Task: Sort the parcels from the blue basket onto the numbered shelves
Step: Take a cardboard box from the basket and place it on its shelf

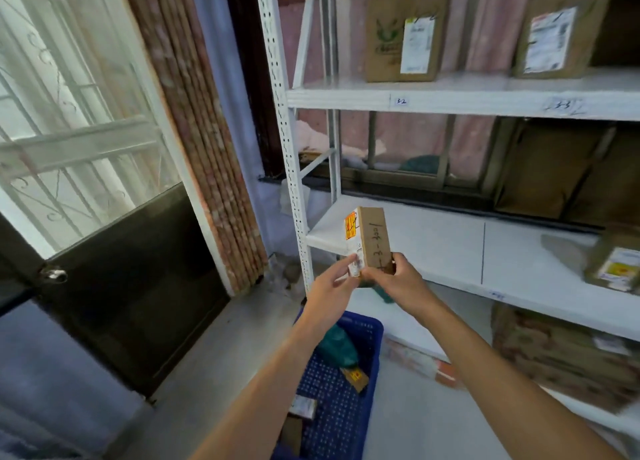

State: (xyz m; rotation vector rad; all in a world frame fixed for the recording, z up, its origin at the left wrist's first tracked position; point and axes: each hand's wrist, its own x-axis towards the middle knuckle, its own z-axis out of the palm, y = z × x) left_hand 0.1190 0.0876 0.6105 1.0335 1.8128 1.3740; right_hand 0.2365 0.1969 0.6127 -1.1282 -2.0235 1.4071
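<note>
Left hand [332, 283] and right hand [394, 281] pinch the hidden lower end of a small cardboard box [373, 238], upright at centre before the white shelf [440, 248]; blue basket [375, 326] at 6 o'clock, cut off below

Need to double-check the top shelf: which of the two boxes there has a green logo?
The left box, standing above the 32 tag. The right box shows only a shipping label.
</note>
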